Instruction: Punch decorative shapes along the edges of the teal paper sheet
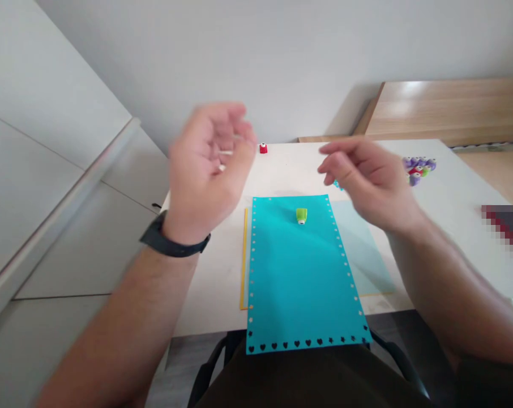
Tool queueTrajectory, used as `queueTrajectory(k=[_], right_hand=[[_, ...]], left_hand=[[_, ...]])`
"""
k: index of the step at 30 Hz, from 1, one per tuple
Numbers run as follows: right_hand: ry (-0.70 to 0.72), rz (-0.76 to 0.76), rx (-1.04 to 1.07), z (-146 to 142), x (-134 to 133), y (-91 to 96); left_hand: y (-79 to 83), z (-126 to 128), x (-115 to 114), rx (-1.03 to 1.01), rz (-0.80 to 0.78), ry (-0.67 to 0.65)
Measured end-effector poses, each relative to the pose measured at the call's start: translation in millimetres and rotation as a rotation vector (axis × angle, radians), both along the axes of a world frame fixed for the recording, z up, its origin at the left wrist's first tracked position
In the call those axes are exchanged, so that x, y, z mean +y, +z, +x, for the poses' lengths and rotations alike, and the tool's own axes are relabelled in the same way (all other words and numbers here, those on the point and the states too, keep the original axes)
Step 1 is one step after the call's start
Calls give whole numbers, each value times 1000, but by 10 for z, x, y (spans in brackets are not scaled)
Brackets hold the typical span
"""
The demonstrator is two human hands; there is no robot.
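A blue sheet of paper (299, 277) lies on the table, its near edge hanging over the front. Rows of small punched shapes, hearts and stars among them, run along its edges. On its upper part rests a green craft punch (301, 215). My left hand (214, 161) is raised to the left of the sheet, palm showing, fingers loosely curled and blurred, with nothing visible in it. To the right, my right hand (367, 181) hovers above the table, fingers apart and slightly bent, also holding nothing. Neither hand touches the punch or the paper.
A red craft punch (263, 148) stands near the table's (214, 294) back edge. Several purple, red and green punches (418, 170) cluster at the right. Small blue paper bits (338, 185) lie by my right hand. A pale, yellow-edged sheet (367, 255) is under the blue paper.
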State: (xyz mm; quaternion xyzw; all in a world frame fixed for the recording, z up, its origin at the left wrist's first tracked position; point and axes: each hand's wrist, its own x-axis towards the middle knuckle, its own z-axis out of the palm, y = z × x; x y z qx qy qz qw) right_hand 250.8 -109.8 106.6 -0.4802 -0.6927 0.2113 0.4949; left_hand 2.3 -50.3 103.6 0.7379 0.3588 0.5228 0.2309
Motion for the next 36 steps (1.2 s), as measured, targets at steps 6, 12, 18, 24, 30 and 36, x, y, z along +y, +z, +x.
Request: queueTrajectory(k=[6, 12, 18, 24, 30, 36], right_hand=[[97, -188, -536, 65, 238, -747], [163, -221, -631, 74, 160, -871], [144, -253, -628, 63, 163, -950], [78, -304, -488, 44, 175, -963], [59, -331, -306, 11, 156, -931], [68, -370, -179, 9, 159, -960]], left_hand=[[-842, -44, 229, 551, -224, 158], [-1133, -69, 242, 675, -217, 161], [-1131, -82, 201, 562, -268, 121], [-1139, -93, 152, 441, -261, 124], [-1067, -1, 52, 93, -522, 48], [-1005, 25, -22, 72, -763, -159]])
